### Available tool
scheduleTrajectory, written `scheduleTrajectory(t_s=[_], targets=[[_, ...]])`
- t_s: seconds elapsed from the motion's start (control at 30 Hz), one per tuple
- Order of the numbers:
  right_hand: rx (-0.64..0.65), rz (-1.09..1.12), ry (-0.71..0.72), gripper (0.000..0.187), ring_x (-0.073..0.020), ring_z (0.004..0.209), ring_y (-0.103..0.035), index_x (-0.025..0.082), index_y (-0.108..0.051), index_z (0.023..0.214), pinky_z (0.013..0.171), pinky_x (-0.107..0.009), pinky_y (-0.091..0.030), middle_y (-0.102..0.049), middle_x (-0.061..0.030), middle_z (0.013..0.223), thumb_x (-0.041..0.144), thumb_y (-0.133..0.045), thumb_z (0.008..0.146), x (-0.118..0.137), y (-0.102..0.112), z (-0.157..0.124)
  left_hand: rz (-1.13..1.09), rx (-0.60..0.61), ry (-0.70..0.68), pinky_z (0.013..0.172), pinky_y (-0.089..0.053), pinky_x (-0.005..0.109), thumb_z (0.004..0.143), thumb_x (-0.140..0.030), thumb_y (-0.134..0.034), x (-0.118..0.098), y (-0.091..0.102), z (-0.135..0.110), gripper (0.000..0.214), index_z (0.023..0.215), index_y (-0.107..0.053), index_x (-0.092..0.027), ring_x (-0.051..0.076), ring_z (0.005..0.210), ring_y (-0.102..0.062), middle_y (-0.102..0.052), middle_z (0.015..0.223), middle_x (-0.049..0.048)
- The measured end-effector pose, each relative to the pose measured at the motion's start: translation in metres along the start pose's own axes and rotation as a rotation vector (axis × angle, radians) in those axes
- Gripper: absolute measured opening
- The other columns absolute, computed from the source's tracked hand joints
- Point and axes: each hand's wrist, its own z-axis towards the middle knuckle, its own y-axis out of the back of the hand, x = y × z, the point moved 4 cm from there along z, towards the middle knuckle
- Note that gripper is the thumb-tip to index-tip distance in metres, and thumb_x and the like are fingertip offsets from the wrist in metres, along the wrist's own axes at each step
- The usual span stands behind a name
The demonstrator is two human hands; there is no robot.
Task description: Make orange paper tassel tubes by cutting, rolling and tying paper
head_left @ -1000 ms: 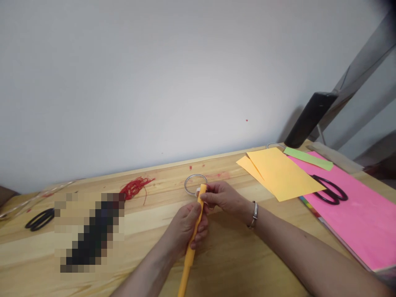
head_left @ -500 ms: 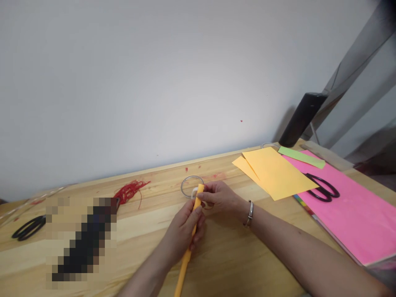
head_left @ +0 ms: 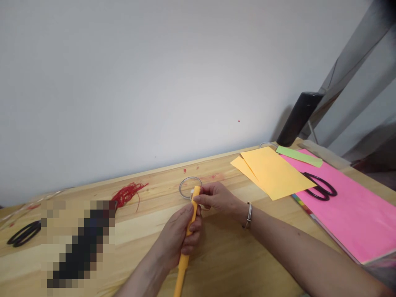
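A long narrow roll of orange paper point(head_left: 185, 260) lies over the wooden table point(head_left: 235, 255), pointing away from me. My left hand point(head_left: 179, 235) is wrapped round its middle. My right hand point(head_left: 216, 199), with a silver bracelet at the wrist, pinches the roll's far tip. Just beyond that tip lies a clear ring of tape point(head_left: 189, 185), with something small and white at the fingertips that I cannot make out.
Orange sheets point(head_left: 272, 173) lie on a pink sheet point(head_left: 349, 210) at the right, with black scissors point(head_left: 320, 186) and a green strip point(head_left: 298, 156). A black cylinder point(head_left: 295, 119) leans at the back right. Red thread point(head_left: 126, 193) and another pair of scissors point(head_left: 23, 234) lie left.
Both hands keep their hold on the orange roll. My left hand has slid slightly up the roll toward the tip. The view has drifted a little.
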Motion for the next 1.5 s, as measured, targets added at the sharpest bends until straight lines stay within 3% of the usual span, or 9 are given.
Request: scheduleTrajectory(t_s=[0.17, 0.37, 0.53, 1.17, 1.5], targets=[[-0.093, -0.050, -0.006, 0.041, -0.0072, 0.051, -0.037, 0.011, -0.063, 0.068, 0.049, -0.023, -0.028, -0.054, -0.0014, 0.062, 0.049, -0.052, 0.079, 0.006, 0.019, 0.000, 0.005, -0.005, 0.000, 0.030, -0.011, 0.011, 0.082, -0.047, -0.050, -0.001, 0.004, 0.000, 0.026, 0.082, -0.048, -0.021, 0.000, 0.034, -0.017, -0.033, 0.055, -0.0092], [-0.157, -0.059, 0.026, 0.029, -0.0075, 0.055, -0.037, 0.014, -0.069, 0.083, 0.052, -0.023, -0.029, -0.051, 0.0012, 0.062, 0.040, -0.063, 0.073, 0.014, 0.036, -0.002, -0.006, -0.005, 0.016, 0.030, -0.011, 0.011, 0.083, -0.047, -0.048, -0.001, 0.004, 0.001, 0.026, 0.083, -0.048, -0.021, 0.001, 0.035, -0.017, -0.032, 0.056, -0.0091], [-0.182, -0.099, 0.012, 0.029, -0.0077, 0.056, -0.037, 0.013, -0.069, 0.082, 0.053, -0.023, -0.028, -0.047, 0.0034, 0.059, 0.039, -0.066, 0.070, 0.016, 0.035, -0.003, 0.008, 0.010, 0.016, 0.030, -0.011, 0.011, 0.084, -0.047, -0.047, 0.000, 0.002, 0.000, 0.026, 0.082, -0.047, -0.021, 0.001, 0.035, -0.015, -0.032, 0.056, -0.0091], [-0.207, -0.140, -0.080, 0.022, -0.0069, 0.054, -0.043, 0.016, -0.068, 0.078, 0.049, -0.020, -0.031, -0.060, 0.0008, 0.065, 0.033, -0.068, 0.066, 0.020, 0.031, -0.007, 0.012, 0.031, 0.037, 0.030, -0.012, 0.011, 0.084, -0.047, -0.046, 0.001, 0.000, -0.001, 0.026, 0.082, -0.048, -0.021, 0.001, 0.035, -0.015, -0.032, 0.055, -0.0089], [-0.246, -0.195, -0.048, 0.017, -0.0068, 0.050, -0.036, 0.016, -0.064, 0.071, 0.047, -0.021, -0.025, -0.050, 0.0043, 0.055, 0.033, -0.065, 0.067, 0.014, 0.034, -0.004, 0.014, 0.024, 0.044, 0.030, -0.011, 0.011, 0.083, -0.047, -0.048, 0.001, 0.000, -0.002, 0.026, 0.082, -0.048, -0.021, 0.001, 0.034, -0.015, -0.032, 0.055, -0.0088]])
